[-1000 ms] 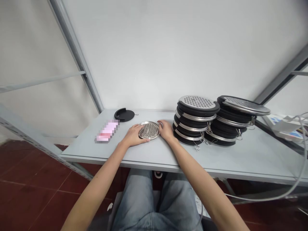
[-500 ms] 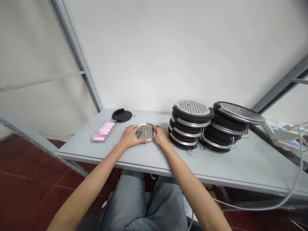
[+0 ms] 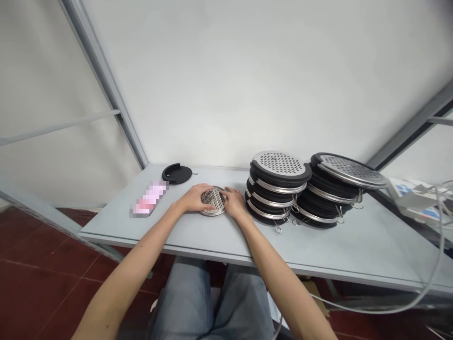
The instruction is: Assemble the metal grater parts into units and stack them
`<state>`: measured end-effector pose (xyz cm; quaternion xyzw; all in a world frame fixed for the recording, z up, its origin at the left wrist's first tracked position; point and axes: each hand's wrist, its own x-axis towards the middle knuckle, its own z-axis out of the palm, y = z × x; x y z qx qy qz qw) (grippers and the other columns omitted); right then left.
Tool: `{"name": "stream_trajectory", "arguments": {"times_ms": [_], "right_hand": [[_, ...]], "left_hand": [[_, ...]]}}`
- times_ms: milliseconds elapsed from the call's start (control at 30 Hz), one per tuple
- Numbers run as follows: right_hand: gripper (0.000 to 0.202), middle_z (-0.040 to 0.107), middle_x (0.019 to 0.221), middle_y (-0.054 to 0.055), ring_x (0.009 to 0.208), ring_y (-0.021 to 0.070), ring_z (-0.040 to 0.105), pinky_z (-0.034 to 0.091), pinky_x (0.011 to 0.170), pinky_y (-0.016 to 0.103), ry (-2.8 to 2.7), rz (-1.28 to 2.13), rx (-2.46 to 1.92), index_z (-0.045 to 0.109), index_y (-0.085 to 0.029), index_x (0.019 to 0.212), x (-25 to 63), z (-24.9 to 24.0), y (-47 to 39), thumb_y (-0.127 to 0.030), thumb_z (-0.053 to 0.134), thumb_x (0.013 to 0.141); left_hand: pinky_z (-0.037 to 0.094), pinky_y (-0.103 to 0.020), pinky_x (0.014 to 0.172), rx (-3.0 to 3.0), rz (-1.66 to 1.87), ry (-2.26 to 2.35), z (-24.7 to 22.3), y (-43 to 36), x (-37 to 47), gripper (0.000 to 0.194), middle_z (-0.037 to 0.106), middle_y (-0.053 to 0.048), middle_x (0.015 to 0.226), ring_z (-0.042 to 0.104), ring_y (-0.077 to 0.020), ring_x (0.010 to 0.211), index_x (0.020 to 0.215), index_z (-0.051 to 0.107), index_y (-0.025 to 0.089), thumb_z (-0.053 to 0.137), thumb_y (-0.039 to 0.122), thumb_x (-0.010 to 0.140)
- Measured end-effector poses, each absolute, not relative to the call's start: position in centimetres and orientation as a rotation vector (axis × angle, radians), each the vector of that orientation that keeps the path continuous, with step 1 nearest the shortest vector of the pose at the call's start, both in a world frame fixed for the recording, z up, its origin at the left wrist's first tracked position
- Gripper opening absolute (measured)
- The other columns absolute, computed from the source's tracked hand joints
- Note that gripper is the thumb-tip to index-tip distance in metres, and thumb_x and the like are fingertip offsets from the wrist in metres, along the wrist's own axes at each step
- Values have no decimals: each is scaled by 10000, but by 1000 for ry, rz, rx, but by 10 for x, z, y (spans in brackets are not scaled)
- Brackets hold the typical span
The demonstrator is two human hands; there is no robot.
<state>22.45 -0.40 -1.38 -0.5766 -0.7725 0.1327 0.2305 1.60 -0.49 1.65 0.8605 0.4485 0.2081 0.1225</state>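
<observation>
A round metal grater [image 3: 216,202] with a shiny rim lies on the table in front of me, its rough face up. My left hand [image 3: 194,198] grips its left side, with the thumb reaching over the near part of the face. On the right edge, my right hand [image 3: 233,202] holds the rim, and one finger extends onto the far right of the face. The fingers' undersides are hidden. Further back to the left lies a black round holder [image 3: 179,175] with a raised curved rim and a small wire loop.
Right of my hands stands a stack of black round holders with metal discs [image 3: 281,163]; a second stack [image 3: 348,172] leans beside it. A blurred-out pink item [image 3: 149,200] lies at left. A white cable [image 3: 433,278] hangs at right. A white wall [image 3: 226,85] rises behind the table.
My right hand's finger has moved from the grater's rim onto its face. The left hand keeps its hold. The whole view has shifted slightly.
</observation>
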Motion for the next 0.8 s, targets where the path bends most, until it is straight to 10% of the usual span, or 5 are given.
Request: {"name": "stream_trajectory", "arguments": {"times_ms": [267, 800], "right_hand": [[479, 574, 1381, 36, 1275, 251, 494, 392, 1069, 412, -2149, 405, -1549, 678, -300, 1227, 228, -11, 1, -74, 448, 872], [316, 690, 1170, 80, 1146, 218, 581, 393, 1051, 341, -2020, 373, -1386, 722, -177, 1107, 220, -17, 11, -185, 479, 906]], "left_hand": [[372, -440, 1103, 2532, 701, 1238, 4, -4, 13, 538, 609, -98, 1331, 530, -272, 1261, 1304, 583, 222, 578, 530, 863], [336, -488, 1128, 2536, 630, 1244, -4, 0, 11, 764, 532, -128, 1406, 429, -339, 1333, 1356, 541, 198, 707, 609, 733]]}}
